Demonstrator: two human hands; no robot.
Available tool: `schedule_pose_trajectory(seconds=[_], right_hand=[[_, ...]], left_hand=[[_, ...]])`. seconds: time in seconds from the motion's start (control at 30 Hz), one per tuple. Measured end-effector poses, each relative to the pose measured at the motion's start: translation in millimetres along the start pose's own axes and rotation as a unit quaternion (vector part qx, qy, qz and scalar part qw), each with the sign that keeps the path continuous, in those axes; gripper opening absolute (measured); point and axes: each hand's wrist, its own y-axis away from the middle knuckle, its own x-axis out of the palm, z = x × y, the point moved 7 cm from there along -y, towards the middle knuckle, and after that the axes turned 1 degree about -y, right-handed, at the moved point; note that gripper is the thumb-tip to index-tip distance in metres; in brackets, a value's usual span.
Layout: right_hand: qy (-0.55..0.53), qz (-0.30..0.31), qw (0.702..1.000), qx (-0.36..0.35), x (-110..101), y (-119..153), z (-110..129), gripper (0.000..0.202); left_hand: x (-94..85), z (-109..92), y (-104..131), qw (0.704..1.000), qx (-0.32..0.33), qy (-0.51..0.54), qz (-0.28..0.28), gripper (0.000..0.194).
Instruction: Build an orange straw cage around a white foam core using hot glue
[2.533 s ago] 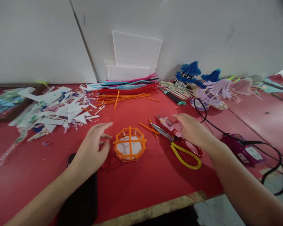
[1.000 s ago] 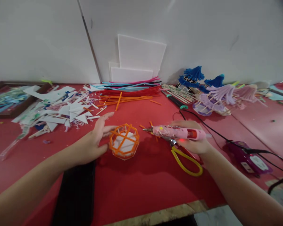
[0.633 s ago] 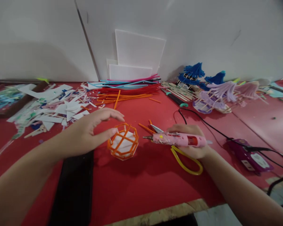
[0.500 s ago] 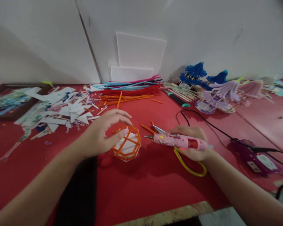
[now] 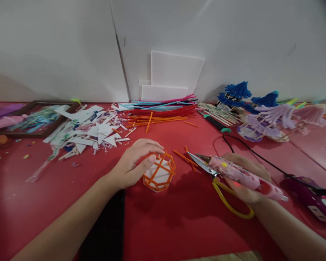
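Observation:
My left hand (image 5: 138,163) curls its thumb and fingers around the upper left rim of a small orange frame (image 5: 167,168). That frame is made of orange fuzzy-looking strips over a white many-sided base, with strips crossing on top. In my right hand (image 5: 247,177) is a pink hot glue gun (image 5: 236,173), its metal nozzle pointing left, apart from the frame. Scissors with yellow handles (image 5: 221,195) lie beneath the glue gun, partly covered by it and the hand. Between the frame and the blades are cut orange strips (image 5: 185,158).
Bundled coloured strips (image 5: 163,108) lie at the back before white boards (image 5: 176,70). White scraps (image 5: 95,130) are heaped at left. A green-and-black tool (image 5: 216,123), blue and lilac models (image 5: 271,112), a purple power strip (image 5: 309,195) and a black cable (image 5: 250,149) occupy the right.
The glue gun has moved right, away from the orange frame, and tilted so its rear end sits lower. My left hand stays at the frame. The whole view has shifted.

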Motion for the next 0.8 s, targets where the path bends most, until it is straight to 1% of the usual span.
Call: schedule_pose_trajectory(seconds=[0.1,0.17,0.27,0.3,0.33,0.47,0.57,0.73,0.8], right_hand=[[-0.001,0.029,0.999,-0.021,4.1,-1.5,3.7,0.020],[-0.015,0.057,0.997,-0.042,10.5,-2.4,5.0,0.019],[-0.048,0.080,0.993,-0.076,18.4,-1.2,5.4,0.018],[-0.055,0.084,0.991,-0.084,20.0,-0.4,5.0,0.018],[-0.059,0.086,0.991,-0.088,21.0,0.3,4.5,0.018],[-0.066,0.092,0.989,-0.097,21.6,2.2,3.0,0.022],[-0.060,0.100,0.988,-0.100,22.6,3.0,1.7,0.028],[-0.072,0.122,0.984,-0.104,25.8,2.7,4.0,0.037],[-0.074,0.120,0.985,-0.102,25.1,0.8,6.4,0.036]], left_hand=[[-5.3,-7.2,-6.7,1.000,0.012,-0.025,0.007,0.021],[-8.9,-14.8,-15.6,0.998,0.022,-0.047,0.034,0.019],[-10.0,-21.9,-30.1,0.990,0.020,-0.076,0.113,0.019],[-8.8,-22.8,-33.6,0.986,0.018,-0.081,0.147,0.020],[-9.2,-22.9,-36.8,0.982,0.016,-0.090,0.165,0.020],[-11.8,-21.5,-44.2,0.973,0.013,-0.135,0.187,0.022],[-5.9,-24.0,-42.9,0.963,0.025,-0.148,0.223,0.021],[2.2,-30.0,-38.4,0.959,0.023,-0.151,0.240,0.019],[6.8,-30.7,-35.4,0.954,0.029,-0.161,0.252,0.019]])
